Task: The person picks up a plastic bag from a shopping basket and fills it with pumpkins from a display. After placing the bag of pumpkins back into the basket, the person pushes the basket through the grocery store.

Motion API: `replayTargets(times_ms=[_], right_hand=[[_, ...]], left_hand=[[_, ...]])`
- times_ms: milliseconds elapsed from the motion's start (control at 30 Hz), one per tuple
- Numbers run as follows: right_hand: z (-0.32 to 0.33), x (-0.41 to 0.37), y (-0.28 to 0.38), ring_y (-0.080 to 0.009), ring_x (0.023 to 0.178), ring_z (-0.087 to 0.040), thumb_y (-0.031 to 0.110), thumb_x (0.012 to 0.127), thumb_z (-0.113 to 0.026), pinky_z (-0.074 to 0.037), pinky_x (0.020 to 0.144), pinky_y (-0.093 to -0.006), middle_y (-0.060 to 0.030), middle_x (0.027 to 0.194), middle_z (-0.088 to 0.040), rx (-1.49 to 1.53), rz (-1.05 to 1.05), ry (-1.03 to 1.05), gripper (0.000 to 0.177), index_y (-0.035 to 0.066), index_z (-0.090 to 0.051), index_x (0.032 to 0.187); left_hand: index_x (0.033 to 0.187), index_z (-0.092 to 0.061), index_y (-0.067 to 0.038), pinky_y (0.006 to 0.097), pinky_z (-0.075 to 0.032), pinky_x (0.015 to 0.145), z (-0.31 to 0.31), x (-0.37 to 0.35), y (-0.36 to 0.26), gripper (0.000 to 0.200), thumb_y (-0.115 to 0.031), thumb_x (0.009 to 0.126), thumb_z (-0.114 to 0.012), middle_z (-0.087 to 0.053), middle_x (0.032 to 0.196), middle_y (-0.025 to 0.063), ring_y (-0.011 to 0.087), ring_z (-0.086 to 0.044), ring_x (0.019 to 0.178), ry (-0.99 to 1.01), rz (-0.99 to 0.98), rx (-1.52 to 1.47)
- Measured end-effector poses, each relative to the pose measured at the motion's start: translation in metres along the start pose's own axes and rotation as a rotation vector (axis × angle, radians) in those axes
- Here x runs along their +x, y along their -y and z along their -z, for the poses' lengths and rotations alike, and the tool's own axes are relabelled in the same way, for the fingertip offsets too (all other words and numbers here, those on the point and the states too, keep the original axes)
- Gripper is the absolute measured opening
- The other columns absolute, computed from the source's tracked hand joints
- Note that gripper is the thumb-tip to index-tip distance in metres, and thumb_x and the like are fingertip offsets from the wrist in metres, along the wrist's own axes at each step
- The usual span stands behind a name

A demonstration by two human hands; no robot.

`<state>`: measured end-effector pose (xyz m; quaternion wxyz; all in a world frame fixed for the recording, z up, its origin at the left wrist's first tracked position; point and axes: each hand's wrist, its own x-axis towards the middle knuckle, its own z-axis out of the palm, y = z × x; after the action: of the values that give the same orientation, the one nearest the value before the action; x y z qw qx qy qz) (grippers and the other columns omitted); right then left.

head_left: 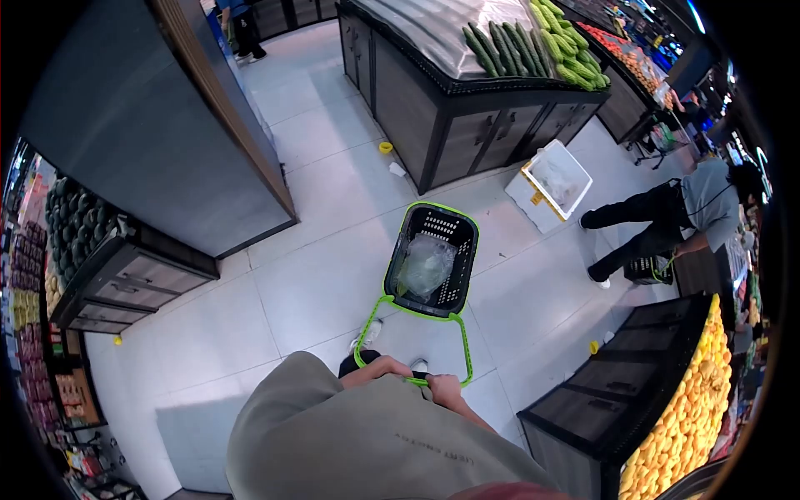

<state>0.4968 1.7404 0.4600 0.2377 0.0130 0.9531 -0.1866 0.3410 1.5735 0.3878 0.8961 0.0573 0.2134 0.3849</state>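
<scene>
A black shopping basket [472, 250] with a green rim hangs in front of me above the floor, tilted so that its inside faces me. Inside it lies a clear plastic bag [427, 265] with something pale green in it; the exact contents are blurred by the plastic. The basket's green handle [467, 346] swings down toward my body. My left hand [382, 368] is closed at the left part of the handle's grip, and my right hand [445, 388] is closed at its right end. My sleeve and shirt hide part of both hands.
A white foam box [533, 200] stands on the floor ahead right, near a person [667, 217] carrying another basket. Ahead is a stand with cucumbers [504, 50] and bitter melons [571, 50]. Yellow produce [687, 408] fills a stand at right. A dark pillar [167, 125] rises left.
</scene>
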Motion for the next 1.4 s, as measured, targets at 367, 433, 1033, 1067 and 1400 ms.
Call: replayTargets(times_ms=[367, 433, 1033, 1067, 1400], right_hand=[[-0.021, 0.023, -0.070, -0.0295, 0.067, -0.061, 0.030, 0.073, -0.049, -0.046, 0.057, -0.0410, -0.0109, 0.071, -0.061, -0.106, 0.271, 0.012, 0.019, 0.016, -0.061, 0.077], [-0.018, 0.029, -0.072, -0.0296, 0.067, -0.061, 0.030, 0.073, -0.049, -0.046, 0.057, -0.0409, -0.0110, 0.070, -0.061, -0.131, 0.293, 0.028, 0.019, 0.016, -0.061, 0.077], [0.044, 0.134, -0.111, -0.0293, 0.078, -0.062, 0.025, 0.074, -0.050, -0.049, 0.063, -0.0395, -0.0125, 0.080, -0.063, -0.122, 0.145, 0.212, 0.020, 0.014, -0.064, 0.084], [0.044, 0.142, -0.108, -0.0293, 0.078, -0.062, 0.025, 0.074, -0.050, -0.049, 0.063, -0.0395, -0.0125, 0.080, -0.063, -0.097, 0.127, 0.202, 0.020, 0.014, -0.064, 0.084], [-0.003, 0.187, -0.108, -0.0275, 0.080, -0.061, 0.025, 0.074, -0.051, -0.047, 0.066, -0.0382, -0.0138, 0.086, -0.063, 0.455, 0.231, 0.259, 0.025, 0.006, -0.063, 0.086]], left_hand=[[0.093, -0.059, -0.005, 0.0309, -0.041, 0.079, -0.002, 0.063, 0.061, 0.016, -0.016, 0.080, -0.059, -0.060, 0.087, 0.0080, 0.0201, -0.057, 0.091, -0.888, -0.747, 1.127], [0.092, -0.059, -0.006, 0.0320, -0.042, 0.079, 0.110, 0.109, 0.102, 0.017, -0.017, 0.080, -0.060, -0.060, 0.086, 0.0100, 0.0221, -0.057, 0.090, -0.953, -0.735, 1.342], [0.105, -0.058, -0.001, 0.0326, -0.041, 0.087, -0.089, 0.000, -0.082, 0.028, -0.018, 0.082, -0.059, -0.058, 0.102, 0.0087, 0.0173, -0.054, 0.096, -0.874, -1.176, 0.642], [0.105, -0.058, -0.001, 0.0326, -0.041, 0.087, -0.085, -0.007, -0.086, 0.028, -0.018, 0.082, -0.059, -0.058, 0.102, 0.0087, 0.0173, -0.054, 0.096, -0.858, -1.149, 0.656], [0.094, -0.064, -0.007, 0.0418, -0.046, 0.076, -0.029, 0.010, -0.122, 0.046, -0.035, 0.081, -0.030, -0.062, 0.095, 0.0159, 0.0311, -0.059, 0.089, -1.652, 0.394, 0.980]])
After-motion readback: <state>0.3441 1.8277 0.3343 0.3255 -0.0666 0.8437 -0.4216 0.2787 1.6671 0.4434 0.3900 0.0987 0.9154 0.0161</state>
